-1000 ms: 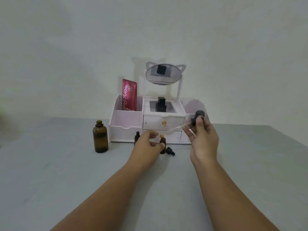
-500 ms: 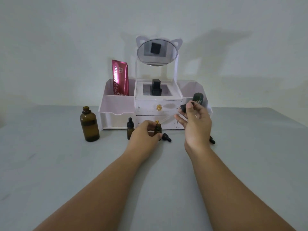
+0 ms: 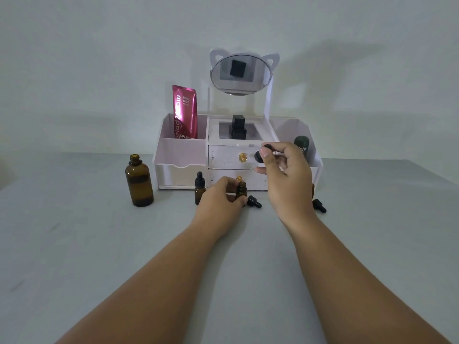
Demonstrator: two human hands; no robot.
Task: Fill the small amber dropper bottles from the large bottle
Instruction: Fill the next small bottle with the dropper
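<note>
Dropper [image 3: 262, 153] pinched by right hand [image 3: 288, 177] just above left hand's [image 3: 219, 199] grip on small bottle [image 3: 241, 189] (pipette faint); spill risked if neck is missed.

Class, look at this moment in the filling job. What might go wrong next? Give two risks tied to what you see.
1. The right hand holds the dropper tilted toward the narrow neck of the small bottle gripped by the left hand; drops may miss.
2. The large bottle stands uncapped left of the left arm; a knock could spill it.
</note>
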